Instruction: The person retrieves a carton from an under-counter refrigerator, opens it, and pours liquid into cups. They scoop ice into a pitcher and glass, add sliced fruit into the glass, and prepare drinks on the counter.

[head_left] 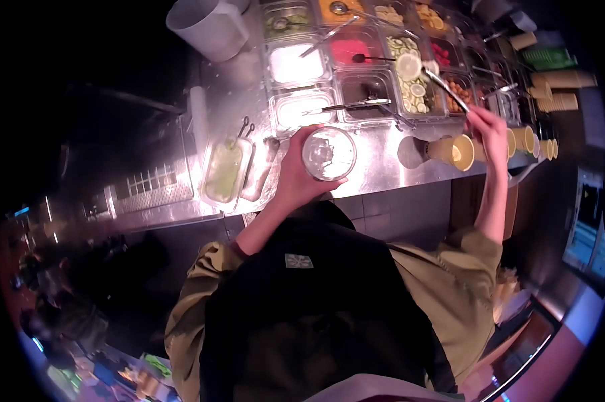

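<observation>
My left hand (300, 171) is wrapped around a clear cup (329, 153) with what looks like ice in it, above the steel counter's front edge. In my right hand (488, 127) are metal tongs (448, 91), reaching up and left over the ingredient containers. At their tips is a pale lemon slice (409, 67), over a container of sliced citrus (415, 96). Below the tongs, a yellow paper cup (459, 153) lies near the counter edge, partly beside my right forearm.
A white pitcher (209, 28) stands at the upper left. A tub of green contents (225, 172) sits left of my left hand, near a drain grate (154, 192). More containers with utensils line the back, and several paper cups (524, 140) are at the right.
</observation>
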`<control>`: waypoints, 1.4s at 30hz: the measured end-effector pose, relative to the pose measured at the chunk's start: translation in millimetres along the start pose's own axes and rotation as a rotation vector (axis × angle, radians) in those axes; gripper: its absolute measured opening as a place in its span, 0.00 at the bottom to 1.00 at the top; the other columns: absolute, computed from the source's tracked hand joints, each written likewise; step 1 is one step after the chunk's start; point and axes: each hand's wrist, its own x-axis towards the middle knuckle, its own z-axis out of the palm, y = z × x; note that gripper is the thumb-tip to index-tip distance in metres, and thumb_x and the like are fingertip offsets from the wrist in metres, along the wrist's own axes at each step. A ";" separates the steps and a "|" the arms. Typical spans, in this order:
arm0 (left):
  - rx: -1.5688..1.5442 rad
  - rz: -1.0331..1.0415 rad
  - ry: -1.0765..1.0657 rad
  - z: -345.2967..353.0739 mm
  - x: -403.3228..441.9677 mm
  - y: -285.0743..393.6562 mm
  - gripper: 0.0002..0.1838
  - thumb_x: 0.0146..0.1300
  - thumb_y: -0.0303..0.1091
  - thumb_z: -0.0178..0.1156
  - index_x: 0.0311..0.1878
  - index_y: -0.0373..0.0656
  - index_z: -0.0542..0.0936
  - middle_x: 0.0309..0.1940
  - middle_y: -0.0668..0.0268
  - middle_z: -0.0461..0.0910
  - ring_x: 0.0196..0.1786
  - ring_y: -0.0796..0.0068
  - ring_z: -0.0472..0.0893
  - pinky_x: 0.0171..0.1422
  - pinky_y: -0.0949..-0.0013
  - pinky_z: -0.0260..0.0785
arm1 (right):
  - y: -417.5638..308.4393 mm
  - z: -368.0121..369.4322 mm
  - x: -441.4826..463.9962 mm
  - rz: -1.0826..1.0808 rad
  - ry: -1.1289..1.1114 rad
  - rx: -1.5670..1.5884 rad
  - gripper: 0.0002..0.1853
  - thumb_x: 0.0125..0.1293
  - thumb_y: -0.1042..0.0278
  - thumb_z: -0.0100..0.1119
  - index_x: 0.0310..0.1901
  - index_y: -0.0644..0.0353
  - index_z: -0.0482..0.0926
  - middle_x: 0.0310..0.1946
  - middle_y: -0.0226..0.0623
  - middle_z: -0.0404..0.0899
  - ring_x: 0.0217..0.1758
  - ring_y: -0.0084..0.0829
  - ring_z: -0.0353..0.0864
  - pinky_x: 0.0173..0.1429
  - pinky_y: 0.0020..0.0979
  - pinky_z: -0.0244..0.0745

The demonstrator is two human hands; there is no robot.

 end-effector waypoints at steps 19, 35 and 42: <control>0.154 0.045 0.027 -16.3 -18.6 7.2 0.58 0.28 0.41 0.80 0.65 0.39 0.57 0.62 0.55 0.63 0.65 0.57 0.65 0.66 0.60 0.61 | 107.8 70.0 152.6 -0.449 -0.183 -1.566 0.06 0.49 0.70 0.56 0.28 0.56 0.82 0.27 0.43 0.81 0.32 0.40 0.84 0.36 0.38 0.79; 0.195 0.110 -0.046 -24.6 -15.4 4.6 0.60 0.30 0.50 0.78 0.67 0.41 0.55 0.61 0.53 0.64 0.64 0.51 0.64 0.66 0.57 0.59 | -112.1 13.6 -74.7 -0.504 -0.415 -0.324 0.13 0.53 0.76 0.63 0.41 0.73 0.80 0.26 0.39 0.81 0.27 0.23 0.75 0.32 0.25 0.70; 0.154 0.109 0.014 -16.1 -19.4 3.0 0.54 0.35 0.43 0.77 0.66 0.43 0.55 0.59 0.54 0.64 0.62 0.53 0.66 0.64 0.58 0.61 | -69.9 36.7 -41.0 -0.273 -0.131 -0.568 0.15 0.58 0.66 0.61 0.42 0.69 0.79 0.28 0.50 0.80 0.31 0.42 0.80 0.38 0.32 0.72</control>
